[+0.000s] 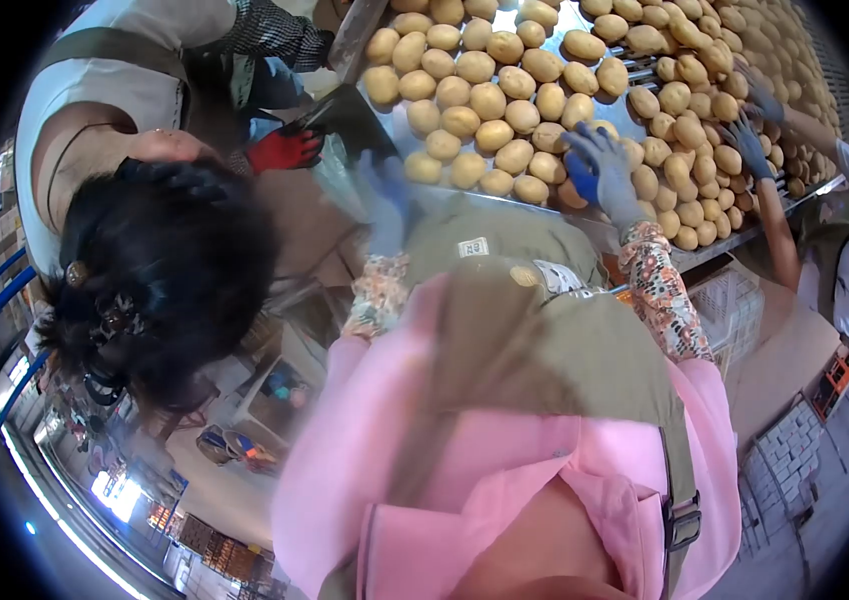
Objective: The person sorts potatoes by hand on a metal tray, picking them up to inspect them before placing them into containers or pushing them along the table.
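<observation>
Many potatoes [488,101] lie spread over a light metal sorting table [423,190]. My right hand [605,175], in a grey-blue glove with a darker blue palm, is among the potatoes at the near edge. Its fingers look apart and slightly bent, close to a potato [573,194]; I see nothing gripped in them. My left hand [385,200], in a similar glove, is at the table's near left corner, beside clear plastic [341,185]. Motion smears its fingers, and nothing can be made out in them. Floral sleeves cover both my forearms.
On the left a co-worker [160,230] leans in, with a red-gloved hand [287,148] near a dark panel [353,122]. Another person's gloved hands [748,148] work in the potato heap [710,165] on the right. A white crate [728,305] stands below the table.
</observation>
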A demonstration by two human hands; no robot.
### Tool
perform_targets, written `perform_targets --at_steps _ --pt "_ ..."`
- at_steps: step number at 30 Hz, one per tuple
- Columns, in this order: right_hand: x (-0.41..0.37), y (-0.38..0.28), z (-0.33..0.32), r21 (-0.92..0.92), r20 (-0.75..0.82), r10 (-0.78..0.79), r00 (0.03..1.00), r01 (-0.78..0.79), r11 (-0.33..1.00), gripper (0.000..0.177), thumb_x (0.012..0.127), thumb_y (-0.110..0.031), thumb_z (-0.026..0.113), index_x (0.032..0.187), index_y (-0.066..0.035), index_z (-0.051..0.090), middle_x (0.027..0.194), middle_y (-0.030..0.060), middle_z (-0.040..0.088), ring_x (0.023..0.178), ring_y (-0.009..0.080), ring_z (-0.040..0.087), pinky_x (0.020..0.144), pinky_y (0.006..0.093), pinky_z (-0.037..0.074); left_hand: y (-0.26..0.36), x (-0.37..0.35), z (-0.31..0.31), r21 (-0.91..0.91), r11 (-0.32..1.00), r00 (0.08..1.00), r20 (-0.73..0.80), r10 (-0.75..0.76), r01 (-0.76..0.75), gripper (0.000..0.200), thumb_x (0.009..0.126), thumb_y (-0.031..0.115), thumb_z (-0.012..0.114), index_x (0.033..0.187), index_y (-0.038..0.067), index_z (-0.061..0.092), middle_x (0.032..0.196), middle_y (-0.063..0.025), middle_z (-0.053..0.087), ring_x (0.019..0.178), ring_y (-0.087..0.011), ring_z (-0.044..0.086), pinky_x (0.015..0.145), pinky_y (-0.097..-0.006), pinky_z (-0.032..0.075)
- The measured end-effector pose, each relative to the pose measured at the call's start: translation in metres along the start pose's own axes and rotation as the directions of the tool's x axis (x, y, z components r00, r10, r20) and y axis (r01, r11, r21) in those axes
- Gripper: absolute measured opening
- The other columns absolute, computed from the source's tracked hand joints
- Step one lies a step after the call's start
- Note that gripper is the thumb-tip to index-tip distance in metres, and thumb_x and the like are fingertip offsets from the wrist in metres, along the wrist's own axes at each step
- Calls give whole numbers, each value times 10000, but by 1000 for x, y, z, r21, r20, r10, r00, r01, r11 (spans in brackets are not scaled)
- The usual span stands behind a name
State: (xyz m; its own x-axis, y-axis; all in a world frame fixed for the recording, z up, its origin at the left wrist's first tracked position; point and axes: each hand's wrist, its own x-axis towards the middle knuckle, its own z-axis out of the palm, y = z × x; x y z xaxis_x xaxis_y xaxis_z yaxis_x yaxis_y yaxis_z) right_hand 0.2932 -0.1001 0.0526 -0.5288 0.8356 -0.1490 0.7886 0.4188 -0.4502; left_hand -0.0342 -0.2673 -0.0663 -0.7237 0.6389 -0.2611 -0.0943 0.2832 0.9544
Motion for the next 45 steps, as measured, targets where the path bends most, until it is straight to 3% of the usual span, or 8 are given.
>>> perform_targets --at_steps 8,11,18,28,31,35,41,45 --pt "9 -103 56 220 347 -84 934 6 976 365 951 -361 495 1299 -271 563 1456 233 366 1287 488 393 1124 521 237 31 26 30 354 732 790 458 407 -582 411 939 341 543 1139 -17 532 1012 -94 599 779 -150 561 649 -308 467" --pt "13 -78 19 641 271 -170 947 -46 766 383 956 -339 529 1307 -187 548 1336 139 520 1252 314 474 1082 384 343 14 29 36 -188 933 917 320 -239 308 426 968 361 472 1106 -32 558 1085 -116 608 882 -178 596 716 -342 482" --pt "-28 -38 17 -122 279 -319 906 363 924 310 942 -310 536 1183 -130 611 1236 104 588 1153 308 540 975 378 419 20 12 11 181 971 889 454 58 -156 525 969 385 472 1237 -66 475 1153 -137 583 981 -193 597 771 -330 506" --pt "24 -98 21 575 235 -582 778 371 729 374 938 -218 535 1311 -183 552 1370 90 515 1303 248 435 1096 401 317 3 12 18 226 889 810 541 226 -399 587 967 401 476 1314 -70 416 1193 -153 560 996 -189 594 778 -316 517" --pt "-3 -34 37 187 316 -481 818 443 877 343 973 -325 464 1279 -223 581 1368 56 524 1305 268 425 1097 423 294 45 -16 27 -33 899 872 264 -413 436 572 947 260 550 1376 -38 318 1165 -121 569 1030 -219 570 953 -339 425" --pt "12 -80 40 158 671 -157 724 67 985 346 985 -341 404 1251 -234 597 1317 57 562 1244 278 480 1075 402 323 -16 0 10 447 837 867 494 62 -314 771 921 387 592 1394 -98 223 1194 -185 541 1034 -236 565 894 -319 465" --pt "39 -131 54 801 374 -465 803 -28 597 347 962 -330 489 1183 -91 608 1168 77 637 1027 204 588 917 329 442 1 15 1 -155 966 842 531 -94 206 451 868 296 611 1213 21 519 1150 -140 601 1122 -331 524 1019 -477 373" --pt "32 -93 33 548 146 -508 849 358 756 291 916 -284 566 1120 -82 618 1184 97 628 1049 204 588 902 306 448 37 1 -21 521 476 704 572 421 -708 455 810 166 680 1223 40 535 1128 -196 586 1150 -397 509 1005 -451 408"
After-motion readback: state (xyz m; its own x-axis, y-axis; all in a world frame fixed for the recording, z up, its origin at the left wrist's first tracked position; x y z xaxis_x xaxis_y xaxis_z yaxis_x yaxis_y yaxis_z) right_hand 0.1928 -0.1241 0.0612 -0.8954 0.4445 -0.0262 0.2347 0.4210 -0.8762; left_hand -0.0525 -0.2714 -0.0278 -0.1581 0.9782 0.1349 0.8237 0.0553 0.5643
